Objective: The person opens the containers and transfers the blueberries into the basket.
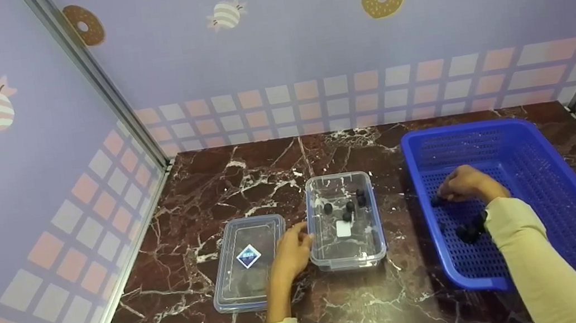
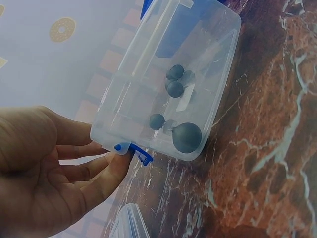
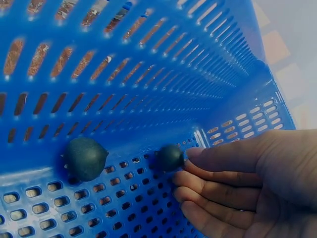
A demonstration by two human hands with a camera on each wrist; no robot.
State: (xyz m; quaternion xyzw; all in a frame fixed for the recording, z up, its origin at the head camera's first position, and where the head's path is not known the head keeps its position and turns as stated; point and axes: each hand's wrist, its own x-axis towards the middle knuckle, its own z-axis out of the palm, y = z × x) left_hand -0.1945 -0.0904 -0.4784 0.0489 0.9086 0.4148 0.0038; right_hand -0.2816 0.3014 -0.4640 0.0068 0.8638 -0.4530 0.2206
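Left of the left hand's [image 1: 291, 254] fingers a clear lid [image 1: 249, 263] lies flat. That hand's fingers are straight and loosely spread, their tips resting against the near wall of the clear container [image 1: 344, 221] by its blue latch [image 2: 134, 151]. Beyond the fingertips, four dark balls [image 2: 187, 137] already sit inside. In the blue basket [image 1: 564, 201] the right hand [image 1: 463, 183] has its fingers pressed together, tips touching a small dark ball [image 3: 170, 157]; whether it is gripped yet is hard to tell. Another ball [image 3: 86, 157] waits further left, so the filling looks partly done.
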